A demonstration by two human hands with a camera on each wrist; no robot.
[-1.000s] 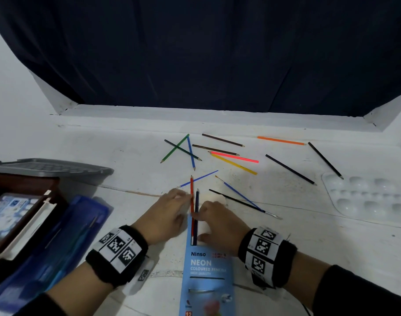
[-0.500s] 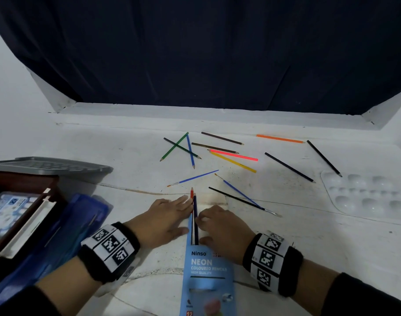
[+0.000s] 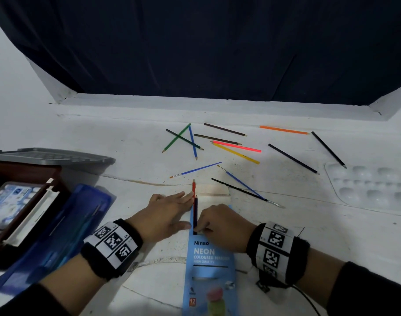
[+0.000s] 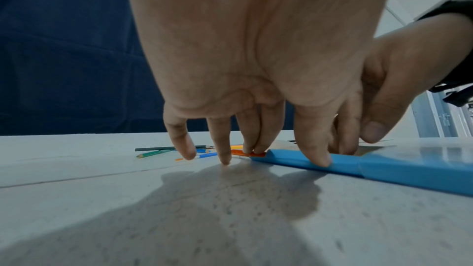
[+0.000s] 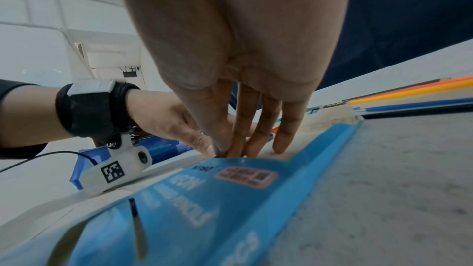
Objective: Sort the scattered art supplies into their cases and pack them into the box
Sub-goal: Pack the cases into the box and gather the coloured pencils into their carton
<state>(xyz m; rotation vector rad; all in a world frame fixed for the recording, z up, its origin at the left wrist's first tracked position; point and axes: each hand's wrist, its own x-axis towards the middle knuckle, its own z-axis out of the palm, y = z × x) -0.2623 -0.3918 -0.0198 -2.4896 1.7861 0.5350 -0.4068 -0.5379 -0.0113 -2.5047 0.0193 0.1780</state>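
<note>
The head camera looks steeply down from close above at the blue pencil box (image 3: 207, 265) at 6 o'clock. Both wrist cameras sit close over the tabletop (image 4: 230, 219), facing fingerward, sharing that box.

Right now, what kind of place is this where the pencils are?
Probably a home or hobby art corner, not a shop. Loose coloured pencils and thin paintbrushes lie scattered on a white worktop, with a white paint-mixing palette at its right and a dark curtain behind.

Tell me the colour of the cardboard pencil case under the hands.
Light blue cardboard pencil case with white lettering; head view shows it best.
</note>
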